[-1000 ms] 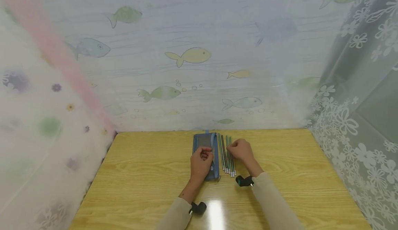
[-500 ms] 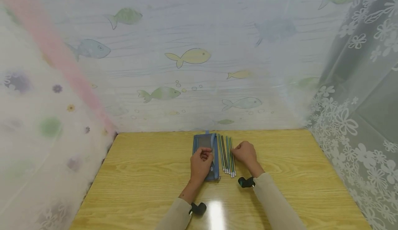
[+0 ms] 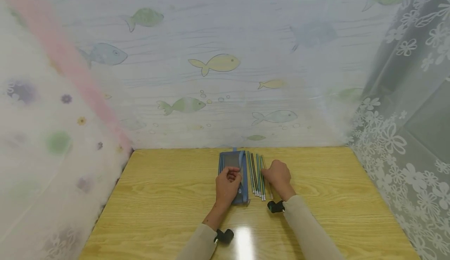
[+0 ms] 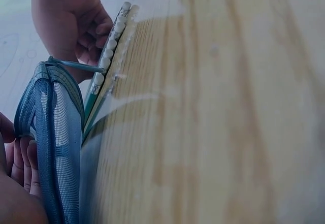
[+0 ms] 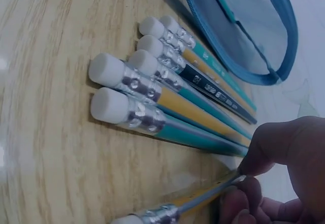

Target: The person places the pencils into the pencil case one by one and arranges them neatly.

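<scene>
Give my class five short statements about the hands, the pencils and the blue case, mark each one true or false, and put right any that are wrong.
1. The left hand grips the edge of the blue pencil case. True.

2. The right hand holds nothing. False: it pinches a yellow pencil.

3. A black pencil lies in the row of pencils. True.

4. The erasers in the right wrist view are all black. False: they are white.

5. In the head view, the blue pencil case lies to the right of the row of pencils. False: it lies to their left.
</scene>
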`<move>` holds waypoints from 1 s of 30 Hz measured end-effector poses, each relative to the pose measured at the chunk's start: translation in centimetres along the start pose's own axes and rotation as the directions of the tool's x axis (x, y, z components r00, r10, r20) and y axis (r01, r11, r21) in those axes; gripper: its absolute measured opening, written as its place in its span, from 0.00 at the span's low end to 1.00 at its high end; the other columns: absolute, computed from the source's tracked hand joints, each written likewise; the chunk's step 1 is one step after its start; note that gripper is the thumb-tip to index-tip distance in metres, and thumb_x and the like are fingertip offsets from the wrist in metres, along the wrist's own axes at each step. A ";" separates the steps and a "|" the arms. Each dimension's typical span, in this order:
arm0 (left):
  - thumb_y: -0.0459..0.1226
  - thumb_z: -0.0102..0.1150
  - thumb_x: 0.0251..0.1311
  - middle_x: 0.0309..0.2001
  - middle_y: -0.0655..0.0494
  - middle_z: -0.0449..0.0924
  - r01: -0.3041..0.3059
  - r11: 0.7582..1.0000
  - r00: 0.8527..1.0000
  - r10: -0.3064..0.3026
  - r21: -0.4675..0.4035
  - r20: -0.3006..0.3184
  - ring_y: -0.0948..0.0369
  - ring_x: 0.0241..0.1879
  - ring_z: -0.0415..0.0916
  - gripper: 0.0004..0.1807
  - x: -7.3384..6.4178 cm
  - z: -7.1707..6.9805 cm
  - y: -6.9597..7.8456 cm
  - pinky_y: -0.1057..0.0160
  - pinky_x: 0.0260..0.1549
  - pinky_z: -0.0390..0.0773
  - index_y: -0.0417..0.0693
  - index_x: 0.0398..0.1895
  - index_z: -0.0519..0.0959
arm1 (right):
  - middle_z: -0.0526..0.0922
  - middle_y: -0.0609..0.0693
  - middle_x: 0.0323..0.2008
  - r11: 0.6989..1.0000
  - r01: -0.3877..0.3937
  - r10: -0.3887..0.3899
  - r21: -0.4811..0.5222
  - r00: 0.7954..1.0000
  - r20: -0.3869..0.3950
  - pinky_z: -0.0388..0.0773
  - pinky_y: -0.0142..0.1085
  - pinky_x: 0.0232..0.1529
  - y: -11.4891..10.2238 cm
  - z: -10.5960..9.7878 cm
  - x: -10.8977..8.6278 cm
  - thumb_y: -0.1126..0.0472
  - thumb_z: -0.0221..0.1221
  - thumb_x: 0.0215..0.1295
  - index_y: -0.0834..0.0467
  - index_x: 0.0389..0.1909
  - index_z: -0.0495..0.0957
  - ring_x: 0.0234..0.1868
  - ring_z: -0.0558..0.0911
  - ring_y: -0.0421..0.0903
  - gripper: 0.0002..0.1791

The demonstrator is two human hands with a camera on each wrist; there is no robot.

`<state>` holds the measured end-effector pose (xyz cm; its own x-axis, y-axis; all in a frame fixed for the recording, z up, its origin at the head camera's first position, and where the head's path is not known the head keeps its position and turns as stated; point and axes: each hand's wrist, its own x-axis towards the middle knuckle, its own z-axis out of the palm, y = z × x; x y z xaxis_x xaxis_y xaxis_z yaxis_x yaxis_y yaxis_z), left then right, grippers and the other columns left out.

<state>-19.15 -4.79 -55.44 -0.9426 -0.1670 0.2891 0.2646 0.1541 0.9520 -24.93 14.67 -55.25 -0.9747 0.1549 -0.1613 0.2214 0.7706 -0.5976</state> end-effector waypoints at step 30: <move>0.25 0.67 0.64 0.35 0.49 0.84 0.012 1.000 1.000 -0.013 0.028 0.019 0.64 0.30 0.78 0.07 0.7 0.3 -4.1 0.72 0.30 0.77 0.42 0.42 0.86 | 0.64 0.45 0.14 1.000 -0.023 0.022 0.019 0.999 0.047 0.58 0.35 0.14 -0.2 -0.6 0.1 0.49 0.65 0.61 0.51 0.14 0.65 0.15 0.64 0.43 0.23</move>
<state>-20.91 -5.22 -59.13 -0.9496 -0.1504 0.2751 0.2475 0.1790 0.9522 -25.06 14.93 -54.65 -0.9670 0.1430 -0.2109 0.2444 0.7551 -0.6084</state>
